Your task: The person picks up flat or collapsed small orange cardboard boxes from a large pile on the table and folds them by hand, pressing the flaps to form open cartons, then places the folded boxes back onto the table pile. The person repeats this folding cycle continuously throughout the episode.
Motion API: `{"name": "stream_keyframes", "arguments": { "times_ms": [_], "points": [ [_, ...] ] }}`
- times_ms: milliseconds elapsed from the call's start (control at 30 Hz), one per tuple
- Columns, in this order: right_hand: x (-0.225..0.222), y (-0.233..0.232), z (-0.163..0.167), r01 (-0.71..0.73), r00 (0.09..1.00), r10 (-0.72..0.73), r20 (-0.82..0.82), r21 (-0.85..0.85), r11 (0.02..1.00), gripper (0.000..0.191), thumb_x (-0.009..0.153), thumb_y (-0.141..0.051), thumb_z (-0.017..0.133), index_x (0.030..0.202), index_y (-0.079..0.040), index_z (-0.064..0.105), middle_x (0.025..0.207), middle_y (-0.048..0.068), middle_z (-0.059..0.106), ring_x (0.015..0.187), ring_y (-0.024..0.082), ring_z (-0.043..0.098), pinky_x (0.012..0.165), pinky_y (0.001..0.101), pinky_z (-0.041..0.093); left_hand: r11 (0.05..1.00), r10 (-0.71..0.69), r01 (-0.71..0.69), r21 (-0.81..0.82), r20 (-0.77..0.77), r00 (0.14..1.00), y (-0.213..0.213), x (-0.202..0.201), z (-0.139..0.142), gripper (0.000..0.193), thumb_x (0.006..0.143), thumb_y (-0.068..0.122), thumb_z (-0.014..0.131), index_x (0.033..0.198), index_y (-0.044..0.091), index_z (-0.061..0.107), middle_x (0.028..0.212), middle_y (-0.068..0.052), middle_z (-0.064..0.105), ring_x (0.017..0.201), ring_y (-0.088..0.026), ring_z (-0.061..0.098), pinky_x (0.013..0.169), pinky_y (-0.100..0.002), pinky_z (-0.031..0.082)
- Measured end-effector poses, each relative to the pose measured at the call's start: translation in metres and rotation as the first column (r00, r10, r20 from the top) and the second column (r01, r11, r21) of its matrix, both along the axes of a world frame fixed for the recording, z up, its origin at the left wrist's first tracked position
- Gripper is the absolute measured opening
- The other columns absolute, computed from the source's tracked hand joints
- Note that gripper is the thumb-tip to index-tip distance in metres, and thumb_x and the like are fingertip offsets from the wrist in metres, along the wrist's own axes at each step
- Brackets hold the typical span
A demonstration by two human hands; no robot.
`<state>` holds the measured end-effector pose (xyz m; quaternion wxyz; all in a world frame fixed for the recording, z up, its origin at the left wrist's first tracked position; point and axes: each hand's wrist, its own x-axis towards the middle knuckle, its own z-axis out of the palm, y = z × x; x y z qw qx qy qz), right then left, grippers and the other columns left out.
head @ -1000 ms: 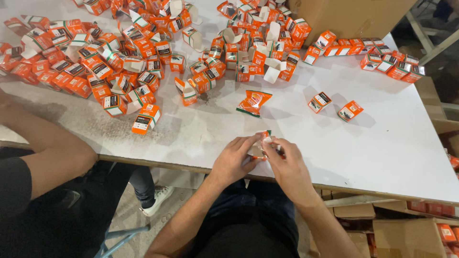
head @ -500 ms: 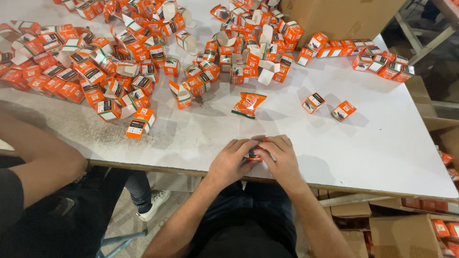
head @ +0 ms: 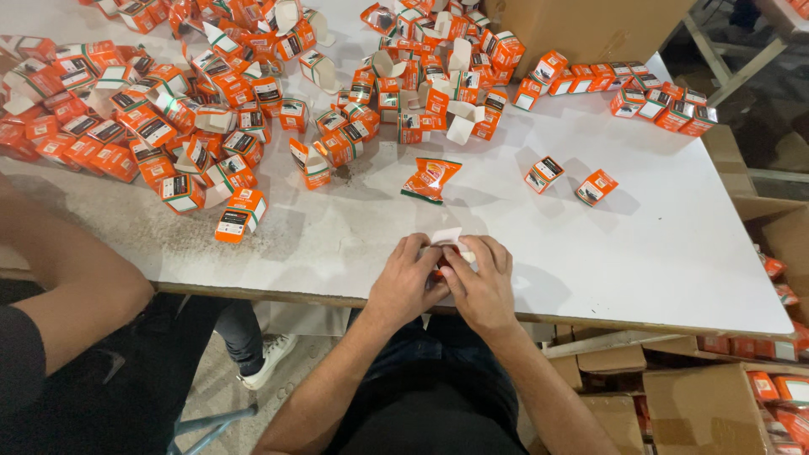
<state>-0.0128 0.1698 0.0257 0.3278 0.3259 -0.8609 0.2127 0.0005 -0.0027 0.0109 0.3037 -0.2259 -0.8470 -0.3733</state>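
My left hand [head: 406, 283] and my right hand [head: 483, 282] are pressed together at the near edge of the white table [head: 657, 253]. Both grip one small orange and white carton [head: 447, 243], its white flap sticking up between my fingers; most of it is hidden by them. A flat orange sachet [head: 430, 179] lies on the table just beyond my hands. Two closed orange cartons [head: 545, 173] [head: 597, 186] sit to the right of the sachet.
Several small orange cartons, some with open flaps, are heaped across the far left and middle of the table [head: 194, 109]. A brown cardboard box [head: 590, 29] stands at the far edge. Another person's arm [head: 67, 270] rests at the left. Cardboard boxes [head: 716, 396] stand below right.
My hands have closed in over the small carton and lowered it toward the table edge; earlier it was held higher and more exposed between my fingertips.
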Motion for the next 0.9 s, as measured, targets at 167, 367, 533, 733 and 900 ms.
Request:
{"name": "stream_keyframes", "arguments": {
  "times_ms": [167, 367, 533, 733, 900],
  "points": [
    [-0.001, 0.003, -0.001, -0.009, 0.997, 0.01, 0.074, -0.006, 1.0, 0.03, 0.094, -0.021, 0.068, 0.119, -0.005, 0.073, 0.14, 0.017, 0.05, 0.131, 0.04, 0.045, 0.11, 0.0509, 0.035, 0.992, 0.073, -0.064, 0.105, -0.081, 0.994, 0.0, 0.007, -0.002, 0.054, 0.074, 0.014, 0.086, 0.12, 0.002, 0.06, 0.119, -0.016, 0.057, 0.11, -0.036, 0.059, 0.092, -0.044, 0.053],
    [-0.005, 0.006, -0.012, -0.034, 0.96, 0.073, 0.269, -0.147, 0.989, 0.029, 0.099, -0.018, 0.063, 0.123, -0.006, 0.073, 0.139, 0.016, 0.053, 0.129, 0.037, 0.048, 0.11, 0.0475, 0.04, 0.992, 0.033, -0.01, 0.129, -0.181, 0.983, -0.002, 0.013, 0.0, 0.044, 0.081, 0.005, 0.085, 0.118, 0.003, 0.062, 0.122, -0.014, 0.064, 0.113, -0.034, 0.064, 0.094, -0.04, 0.056],
    [-0.008, 0.01, -0.017, -0.053, 0.929, 0.117, 0.352, -0.188, 0.981, 0.029, 0.1, -0.017, 0.061, 0.124, -0.004, 0.071, 0.139, 0.016, 0.053, 0.128, 0.036, 0.048, 0.108, 0.0445, 0.042, 0.993, -0.012, 0.037, 0.111, -0.22, 0.975, -0.003, 0.01, 0.005, 0.045, 0.078, 0.005, 0.084, 0.117, 0.002, 0.062, 0.121, -0.013, 0.066, 0.118, -0.035, 0.065, 0.102, -0.042, 0.055],
    [-0.01, 0.012, -0.021, -0.061, 0.902, 0.151, 0.405, -0.225, 0.972, 0.029, 0.103, -0.017, 0.06, 0.124, -0.001, 0.07, 0.139, 0.016, 0.052, 0.129, 0.035, 0.049, 0.109, 0.0434, 0.042, 1.0, 0.025, -0.022, 0.021, -0.181, 0.983, -0.001, 0.006, 0.009, 0.053, 0.071, 0.007, 0.084, 0.119, 0.0, 0.065, 0.122, -0.014, 0.063, 0.12, -0.039, 0.059, 0.1, -0.046, 0.052],
    [-0.008, 0.011, -0.019, -0.032, 0.891, 0.15, 0.428, -0.269, 0.963, 0.031, 0.102, -0.017, 0.06, 0.127, -0.002, 0.069, 0.136, 0.016, 0.053, 0.124, 0.032, 0.054, 0.106, 0.0404, 0.044, 0.997, -0.048, 0.056, 0.057, -0.127, 0.991, -0.001, 0.005, 0.009, 0.047, 0.076, 0.003, 0.08, 0.12, 0.0, 0.062, 0.127, -0.012, 0.063, 0.124, -0.036, 0.061, 0.107, -0.045, 0.053]
  ]
}}
